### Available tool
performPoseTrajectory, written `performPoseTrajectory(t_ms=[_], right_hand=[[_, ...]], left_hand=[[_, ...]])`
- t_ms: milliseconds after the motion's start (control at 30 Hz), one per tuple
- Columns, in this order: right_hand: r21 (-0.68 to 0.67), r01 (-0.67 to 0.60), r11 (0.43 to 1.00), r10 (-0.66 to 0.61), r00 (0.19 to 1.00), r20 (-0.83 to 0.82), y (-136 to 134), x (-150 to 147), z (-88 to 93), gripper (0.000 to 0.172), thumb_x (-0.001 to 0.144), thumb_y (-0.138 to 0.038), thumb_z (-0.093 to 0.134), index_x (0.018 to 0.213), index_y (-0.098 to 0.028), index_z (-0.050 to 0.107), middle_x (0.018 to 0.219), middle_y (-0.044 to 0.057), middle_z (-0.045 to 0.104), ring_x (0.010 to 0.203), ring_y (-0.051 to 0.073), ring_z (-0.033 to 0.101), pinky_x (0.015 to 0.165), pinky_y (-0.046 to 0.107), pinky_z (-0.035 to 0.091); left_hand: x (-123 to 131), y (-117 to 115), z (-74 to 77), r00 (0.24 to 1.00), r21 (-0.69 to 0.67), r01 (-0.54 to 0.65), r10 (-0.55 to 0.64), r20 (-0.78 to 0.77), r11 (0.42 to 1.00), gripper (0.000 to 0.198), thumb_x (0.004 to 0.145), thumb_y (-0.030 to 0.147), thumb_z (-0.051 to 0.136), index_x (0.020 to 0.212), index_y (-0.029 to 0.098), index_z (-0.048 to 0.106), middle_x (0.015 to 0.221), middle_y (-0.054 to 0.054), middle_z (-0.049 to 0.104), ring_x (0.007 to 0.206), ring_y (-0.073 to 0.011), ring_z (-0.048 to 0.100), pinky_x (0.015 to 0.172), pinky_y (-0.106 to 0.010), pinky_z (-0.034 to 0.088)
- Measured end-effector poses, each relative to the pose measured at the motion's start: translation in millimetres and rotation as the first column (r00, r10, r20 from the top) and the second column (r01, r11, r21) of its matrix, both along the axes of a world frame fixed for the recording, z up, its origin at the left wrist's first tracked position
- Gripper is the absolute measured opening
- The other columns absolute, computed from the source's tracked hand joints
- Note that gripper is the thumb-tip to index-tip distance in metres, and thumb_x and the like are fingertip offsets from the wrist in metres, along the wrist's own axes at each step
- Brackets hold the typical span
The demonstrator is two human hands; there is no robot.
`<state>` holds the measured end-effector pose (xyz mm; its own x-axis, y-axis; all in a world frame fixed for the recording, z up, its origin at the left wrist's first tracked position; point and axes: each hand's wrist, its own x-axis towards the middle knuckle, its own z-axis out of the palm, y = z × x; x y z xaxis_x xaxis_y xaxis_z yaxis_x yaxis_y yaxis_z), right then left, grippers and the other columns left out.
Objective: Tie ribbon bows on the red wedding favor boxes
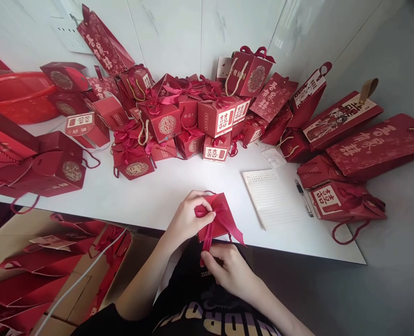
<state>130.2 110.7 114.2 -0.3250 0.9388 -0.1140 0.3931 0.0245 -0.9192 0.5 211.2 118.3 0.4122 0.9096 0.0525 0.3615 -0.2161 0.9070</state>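
Red gift box (216, 203) on white table (157, 191): my left hand (185, 218) is pinching its ribbon (228, 223), my right hand (229, 270) apparently gripping the ribbon's tail.

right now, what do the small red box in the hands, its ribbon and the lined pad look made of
box: likely matte card, going by its crisp folded edges. ribbon: probably satin fabric, with a soft sheen and limp hanging tails. lined pad: thin paper, a flat white ruled sheet.
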Motion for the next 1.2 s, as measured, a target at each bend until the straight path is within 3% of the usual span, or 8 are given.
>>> performPoseTrajectory(t_ms=[233, 300, 367, 433, 600, 800, 1033, 1200], right_hand=[[0.054, -0.085, 0.995, 0.078, 0.990, 0.117, -8.1, 25.9, 23.4, 0.046, 0.094, -0.042, 0.041, 0.057, -0.018, 0.051, 0.056, -0.001, 0.051, 0.052, 0.009, 0.044, 0.053, 0.022, 0.035], [0.099, 0.095, 0.991, -0.109, 0.982, 0.151, -8.6, 45.1, 31.8, 0.050, 0.095, -0.047, 0.035, 0.059, -0.018, 0.053, 0.052, -0.001, 0.048, 0.049, 0.010, 0.043, 0.050, 0.022, 0.033], [0.144, 0.305, 0.941, -0.334, 0.903, 0.270, -5.3, 60.0, 34.7, 0.050, 0.094, -0.051, 0.033, 0.059, -0.019, 0.051, 0.049, -0.002, 0.046, 0.047, 0.011, 0.041, 0.049, 0.024, 0.032], [0.130, 0.378, 0.917, -0.398, 0.837, 0.375, 1.1, 66.5, 32.3, 0.047, 0.092, -0.054, 0.036, 0.063, -0.020, 0.051, 0.052, -0.001, 0.048, 0.048, 0.013, 0.042, 0.050, 0.025, 0.033], [-0.033, 0.274, 0.961, -0.259, 0.936, 0.240, 14.4, 60.2, 19.3, 0.043, 0.092, -0.051, 0.039, 0.063, -0.020, 0.047, 0.058, -0.002, 0.046, 0.055, 0.012, 0.041, 0.051, 0.023, 0.034], [-0.094, 0.238, 0.967, -0.221, 0.961, 0.163, 11.1, 65.1, 19.5, 0.041, 0.091, -0.050, 0.042, 0.063, -0.020, 0.043, 0.060, -0.004, 0.041, 0.051, 0.009, 0.033, 0.045, 0.022, 0.030], [-0.112, 0.231, 0.967, -0.214, 0.966, 0.144, 7.4, 72.9, 21.0, 0.039, 0.091, -0.049, 0.042, 0.067, -0.020, 0.049, 0.062, -0.002, 0.050, 0.056, 0.012, 0.048, 0.052, 0.023, 0.039], [-0.086, 0.217, 0.972, -0.207, 0.972, 0.113, 5.9, 75.5, 22.6, 0.038, 0.092, -0.046, 0.042, 0.069, -0.019, 0.056, 0.086, 0.005, 0.066, 0.076, 0.018, 0.057, 0.063, 0.026, 0.044]], left_hand=[[0.1, 1.5, 1.8, 1.000, 0.008, 0.016, -0.017, 0.011, 1.000, 0.005, 0.075, 0.020, 0.063, 0.070, 0.020, 0.061, 0.108, -0.004, 0.056, 0.115, -0.0216, 0.053, 0.103, -0.035, 0.040], [0.2, 1.9, 2.4, 1.000, -0.003, 0.028, -0.028, 0.006, 1.000, 0.005, 0.075, 0.021, 0.064, 0.070, 0.020, 0.061, 0.108, -0.004, 0.056, 0.115, -0.0223, 0.053, 0.102, -0.036, 0.041], [0.4, 2.3, 2.9, 1.000, -0.009, 0.031, -0.031, 0.004, 0.999, 0.006, 0.075, 0.022, 0.063, 0.069, 0.020, 0.061, 0.108, -0.005, 0.056, 0.115, -0.0229, 0.053, 0.101, -0.037, 0.042], [0.6, 2.7, 3.1, 1.000, -0.005, 0.030, -0.030, 0.010, 1.000, 0.007, 0.075, 0.021, 0.063, 0.069, 0.020, 0.061, 0.107, -0.005, 0.057, 0.114, -0.0230, 0.054, 0.101, -0.037, 0.043], [0.3, 2.9, 3.6, 0.999, 0.000, 0.034, -0.034, 0.004, 0.999, 0.007, 0.076, 0.021, 0.063, 0.069, 0.020, 0.060, 0.107, -0.005, 0.057, 0.115, -0.0232, 0.053, 0.101, -0.039, 0.042], [2.1, 2.9, 4.9, 0.999, -0.015, 0.039, -0.039, 0.011, 0.999, 0.008, 0.075, 0.019, 0.064, 0.068, 0.020, 0.060, 0.107, -0.004, 0.057, 0.114, -0.0224, 0.054, 0.100, -0.036, 0.043], [3.3, 3.8, 6.0, 0.999, -0.013, 0.052, -0.052, 0.004, 0.999, 0.008, 0.075, 0.017, 0.064, 0.068, 0.020, 0.060, 0.104, -0.004, 0.058, 0.112, -0.0222, 0.056, 0.099, -0.036, 0.044], [3.5, 3.8, 6.8, 0.999, -0.011, 0.051, -0.051, 0.015, 0.999, 0.008, 0.074, 0.018, 0.064, 0.068, 0.020, 0.059, 0.103, -0.005, 0.058, 0.110, -0.0227, 0.057, 0.098, -0.036, 0.044]])
